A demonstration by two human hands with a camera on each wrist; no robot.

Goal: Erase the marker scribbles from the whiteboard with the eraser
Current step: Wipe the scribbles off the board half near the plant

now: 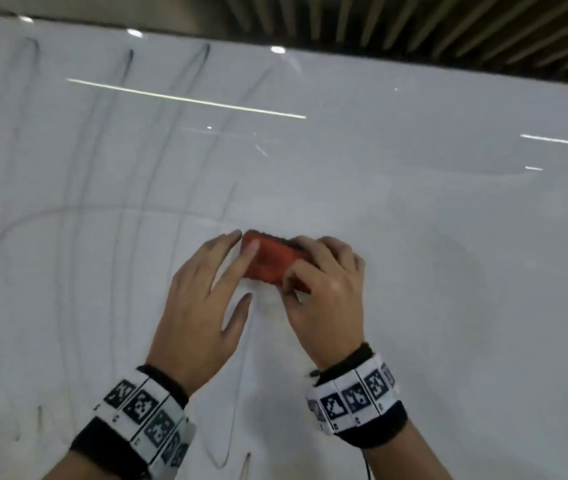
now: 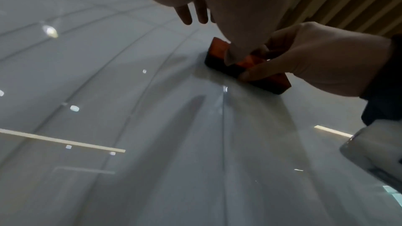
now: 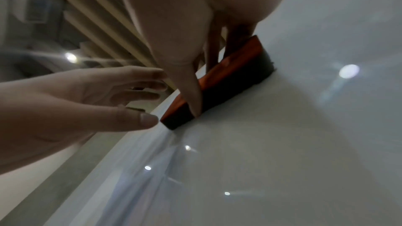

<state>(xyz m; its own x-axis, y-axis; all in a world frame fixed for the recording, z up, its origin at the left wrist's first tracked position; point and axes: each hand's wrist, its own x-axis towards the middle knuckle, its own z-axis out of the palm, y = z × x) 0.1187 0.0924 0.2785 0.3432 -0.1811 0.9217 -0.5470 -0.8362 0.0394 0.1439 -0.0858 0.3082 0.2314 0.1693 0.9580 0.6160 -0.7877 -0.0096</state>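
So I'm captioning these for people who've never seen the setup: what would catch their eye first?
The red eraser at the centre of the whiteboard, gripped by the right hand while the left hand lies open, fingers straight, at its other end. Next, faint grey scribbles over the board's left half; the right half looks clean.

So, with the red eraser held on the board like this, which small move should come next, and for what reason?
Probably slide the eraser leftward across the whiteboard. The right hand grips it flat on the surface, and the left hand has straight fingers at its left end. The dark marker scribbles remain mostly on the left side, while the board to the right looks wiped.
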